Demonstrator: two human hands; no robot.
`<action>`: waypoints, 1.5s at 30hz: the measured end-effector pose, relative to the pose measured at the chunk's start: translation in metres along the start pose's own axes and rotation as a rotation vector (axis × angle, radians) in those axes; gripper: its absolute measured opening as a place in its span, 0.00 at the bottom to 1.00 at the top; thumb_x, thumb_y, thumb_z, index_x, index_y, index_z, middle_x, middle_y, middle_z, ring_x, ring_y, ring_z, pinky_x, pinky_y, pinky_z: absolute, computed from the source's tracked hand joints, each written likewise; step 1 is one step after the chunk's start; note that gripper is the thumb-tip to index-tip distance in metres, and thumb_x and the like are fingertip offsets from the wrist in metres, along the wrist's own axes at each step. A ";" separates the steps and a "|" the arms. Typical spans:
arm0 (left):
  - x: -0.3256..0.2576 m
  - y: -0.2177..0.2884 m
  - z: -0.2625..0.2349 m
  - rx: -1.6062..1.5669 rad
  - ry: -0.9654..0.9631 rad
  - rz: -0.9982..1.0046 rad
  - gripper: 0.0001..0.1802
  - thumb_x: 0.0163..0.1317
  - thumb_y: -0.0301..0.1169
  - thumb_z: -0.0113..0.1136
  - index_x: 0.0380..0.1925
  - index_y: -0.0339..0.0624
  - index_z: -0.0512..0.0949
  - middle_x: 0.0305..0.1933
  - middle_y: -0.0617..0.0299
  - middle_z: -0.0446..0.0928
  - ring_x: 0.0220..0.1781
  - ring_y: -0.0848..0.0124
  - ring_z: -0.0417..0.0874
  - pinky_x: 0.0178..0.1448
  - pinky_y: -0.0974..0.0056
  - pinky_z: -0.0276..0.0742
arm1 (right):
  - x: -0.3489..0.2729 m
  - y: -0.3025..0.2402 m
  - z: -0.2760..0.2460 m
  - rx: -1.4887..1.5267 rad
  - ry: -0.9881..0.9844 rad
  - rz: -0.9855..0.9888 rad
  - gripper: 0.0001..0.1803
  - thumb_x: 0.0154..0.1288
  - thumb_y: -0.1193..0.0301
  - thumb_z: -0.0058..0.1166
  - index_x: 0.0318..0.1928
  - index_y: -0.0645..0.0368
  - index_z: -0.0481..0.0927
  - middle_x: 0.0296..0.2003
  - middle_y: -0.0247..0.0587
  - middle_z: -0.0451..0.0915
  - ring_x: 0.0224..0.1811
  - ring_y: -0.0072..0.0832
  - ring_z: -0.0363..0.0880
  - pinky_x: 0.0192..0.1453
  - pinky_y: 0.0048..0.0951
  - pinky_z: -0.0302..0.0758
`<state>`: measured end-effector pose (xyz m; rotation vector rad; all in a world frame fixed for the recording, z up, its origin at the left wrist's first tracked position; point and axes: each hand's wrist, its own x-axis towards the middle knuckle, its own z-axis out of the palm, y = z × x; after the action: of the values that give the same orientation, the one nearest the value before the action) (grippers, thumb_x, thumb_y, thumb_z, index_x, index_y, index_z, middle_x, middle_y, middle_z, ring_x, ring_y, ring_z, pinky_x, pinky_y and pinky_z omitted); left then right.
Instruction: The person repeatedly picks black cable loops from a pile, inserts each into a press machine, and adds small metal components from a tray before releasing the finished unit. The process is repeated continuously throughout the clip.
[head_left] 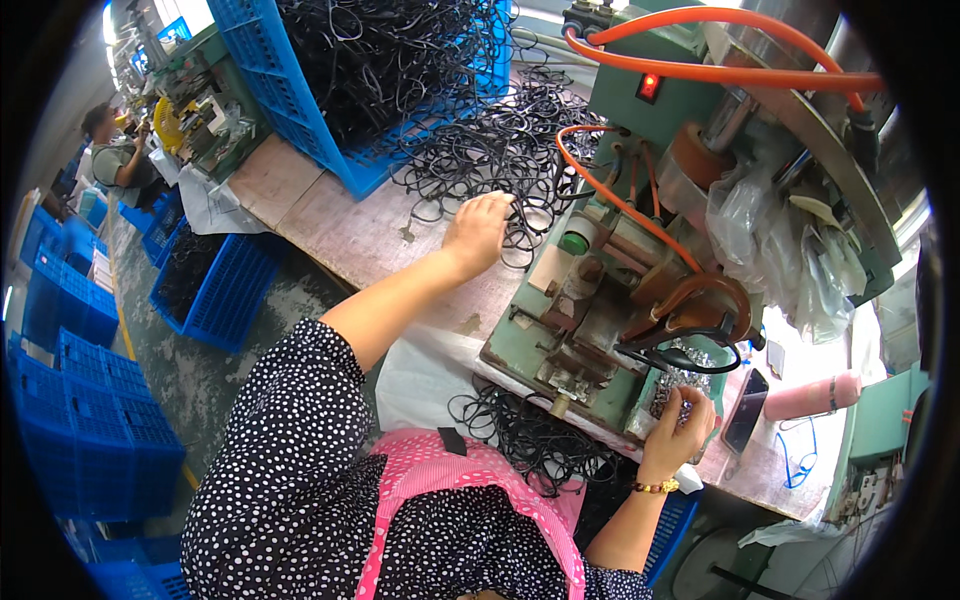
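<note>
My left hand (pixel 478 235) reaches over the table to the near edge of a tangled pile of black looped cords (pixel 500 130). Its fingers are bent together around a black cord at the pile's edge. My right hand (pixel 680 437) is at a small green tray of shiny metal pieces (pixel 688 372), with thumb and fingertips pinched together; anything between them is too small to make out. Between my hands stands a green bench press (pixel 590 335) with a metal fixture. A black cord loop (pixel 690 355) lies across the press beside the tray.
A blue crate (pixel 300 100) full of black cords stands at the back left. More cords (pixel 535 440) lie below the press, close to my body. Orange hoses (pixel 720 72) cross the machine. A phone (pixel 745 410) and a pink bottle (pixel 812 396) lie at right. A person (pixel 120 165) sits far left.
</note>
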<state>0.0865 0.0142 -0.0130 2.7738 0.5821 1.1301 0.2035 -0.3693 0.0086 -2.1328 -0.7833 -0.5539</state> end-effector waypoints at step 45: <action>0.051 -0.035 -0.097 0.070 -0.128 -0.101 0.08 0.64 0.30 0.62 0.40 0.43 0.75 0.34 0.50 0.81 0.39 0.47 0.82 0.39 0.50 0.76 | -0.006 0.003 -0.001 0.123 0.098 -0.020 0.07 0.62 0.85 0.52 0.39 0.63 0.79 0.39 0.45 0.79 0.43 0.40 0.77 0.51 0.37 0.74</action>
<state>0.0420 0.0601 0.0827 2.8128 0.7503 0.9220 0.2014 -0.3732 0.0040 -1.9726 -0.7653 -0.6005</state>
